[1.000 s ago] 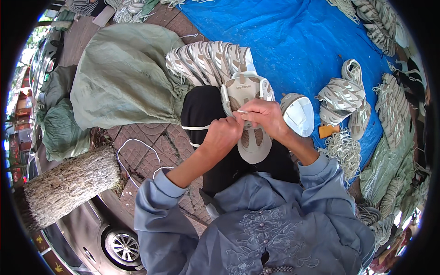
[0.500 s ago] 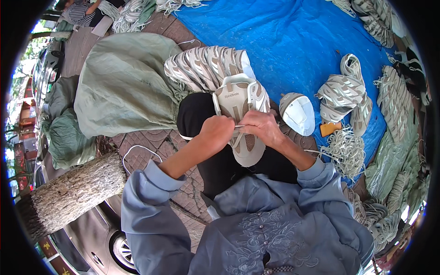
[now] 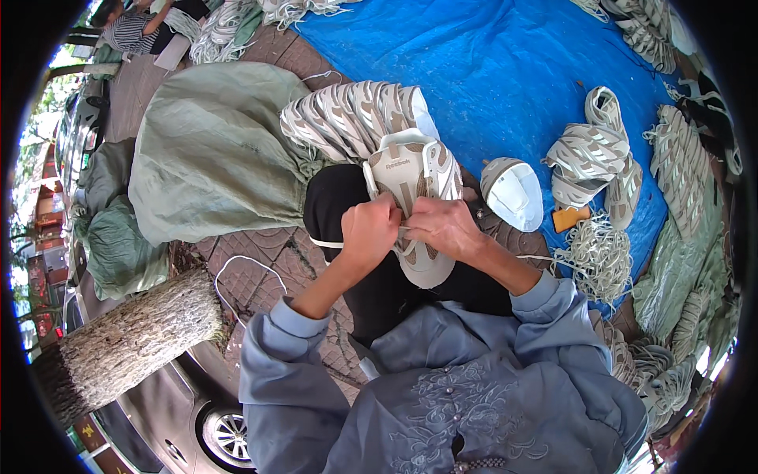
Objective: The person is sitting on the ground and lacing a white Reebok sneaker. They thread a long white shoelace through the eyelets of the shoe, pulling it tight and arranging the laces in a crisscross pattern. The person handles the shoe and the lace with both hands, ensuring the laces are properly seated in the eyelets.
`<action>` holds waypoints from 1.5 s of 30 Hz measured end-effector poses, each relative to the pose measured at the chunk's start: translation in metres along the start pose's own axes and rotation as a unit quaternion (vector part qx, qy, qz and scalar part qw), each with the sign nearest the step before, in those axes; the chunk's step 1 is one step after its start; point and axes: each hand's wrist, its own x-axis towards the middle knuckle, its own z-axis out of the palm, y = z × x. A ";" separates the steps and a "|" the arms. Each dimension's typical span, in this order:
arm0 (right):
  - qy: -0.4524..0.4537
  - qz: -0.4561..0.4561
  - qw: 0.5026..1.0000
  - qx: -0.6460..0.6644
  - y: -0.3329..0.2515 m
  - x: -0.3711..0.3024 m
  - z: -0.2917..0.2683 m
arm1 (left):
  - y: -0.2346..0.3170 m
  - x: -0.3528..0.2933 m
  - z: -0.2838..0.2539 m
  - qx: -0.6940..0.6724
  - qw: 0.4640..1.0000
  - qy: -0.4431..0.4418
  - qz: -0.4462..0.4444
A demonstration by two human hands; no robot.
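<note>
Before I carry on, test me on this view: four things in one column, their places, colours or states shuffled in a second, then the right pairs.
Column one
1. Shoe upper over the legs
2. Small block
3. Large sack
4. Heap of laces

Column two
A. Orange
B. Left of the row of stacked uppers
C. White and tangled
D. Has the left hand and right hand close together over it

Pairs: 1-D, 2-A, 3-B, 4-C

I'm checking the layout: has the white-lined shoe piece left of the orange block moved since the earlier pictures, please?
No: judged against the orange block, the white-lined shoe piece has kept its place to the left.
</note>
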 end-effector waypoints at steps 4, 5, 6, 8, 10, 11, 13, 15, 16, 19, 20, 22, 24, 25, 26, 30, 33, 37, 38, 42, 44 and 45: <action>0.024 0.002 0.997 0.073 0.002 -0.004 0.001 | 0.011 0.014 -0.006 0.085 0.962 0.157 0.205; 0.067 0.009 0.993 0.095 0.006 -0.007 -0.001 | 0.014 0.015 -0.009 0.081 0.954 0.190 0.216; 0.101 0.026 0.987 0.120 0.011 -0.010 -0.005 | 0.016 0.017 -0.011 0.028 0.960 0.172 0.221; 0.113 0.027 0.988 0.098 0.020 -0.020 -0.013 | 0.019 0.011 -0.014 -0.069 0.975 0.118 0.178; 0.108 -0.027 0.994 0.014 0.027 -0.028 -0.020 | 0.021 0.005 -0.011 -0.150 0.988 -0.026 0.028; 0.077 -0.037 0.996 -0.005 0.029 -0.030 -0.021 | 0.021 0.004 -0.008 -0.131 0.991 -0.032 0.021; 0.029 -0.007 0.999 -0.024 0.032 -0.031 -0.021 | 0.021 0.005 0.001 -0.063 0.997 -0.031 0.026; 0.000 0.003 0.999 -0.038 0.033 -0.029 -0.019 | 0.022 0.009 0.009 -0.030 0.999 -0.029 0.024; -0.014 0.009 0.999 -0.044 0.033 -0.027 -0.018 | 0.022 0.012 0.012 -0.012 0.999 -0.027 0.022; -0.054 0.025 0.994 -0.088 0.034 -0.023 -0.018 | 0.026 0.020 0.016 0.013 0.999 -0.050 0.009; -0.068 0.028 0.991 -0.108 0.035 -0.023 -0.018 | 0.027 0.022 0.017 -0.001 0.998 -0.066 -0.001; -0.071 0.022 0.991 -0.110 0.036 -0.023 -0.019 | 0.029 0.028 0.018 -0.027 0.995 -0.097 -0.021; -0.070 0.023 0.992 -0.106 0.037 -0.024 -0.019 | 0.030 0.030 0.018 -0.040 0.994 -0.100 -0.010; -0.068 0.028 0.992 -0.101 0.037 -0.025 -0.019 | 0.030 0.031 0.019 -0.046 0.994 -0.104 -0.007; -0.064 0.026 0.993 -0.095 0.037 -0.026 -0.019 | 0.029 0.030 0.019 -0.053 0.993 -0.105 -0.011; -0.052 0.034 0.996 -0.069 0.038 -0.027 -0.021 | 0.029 0.028 0.019 -0.038 0.993 -0.107 -0.002; -0.075 0.024 0.993 -0.089 0.037 -0.025 -0.022 | 0.030 0.028 0.020 -0.017 0.995 -0.101 0.007; -0.117 0.042 0.984 -0.127 0.032 -0.020 -0.020 | 0.031 0.028 0.021 0.000 0.997 -0.078 0.025; -0.135 0.053 0.979 -0.142 0.032 -0.019 -0.020 | 0.031 0.027 0.022 -0.004 0.997 -0.076 0.031; -0.144 0.084 0.986 -0.014 0.037 -0.013 -0.025 | 0.028 0.027 0.021 -0.013 0.996 -0.085 0.039; -0.158 0.175 0.951 0.201 0.043 -0.010 -0.028 | 0.026 0.027 0.020 -0.020 0.994 -0.099 0.038; -0.165 0.275 0.910 0.262 0.044 -0.009 -0.028 | 0.026 0.027 0.019 -0.023 0.993 -0.111 0.038</action>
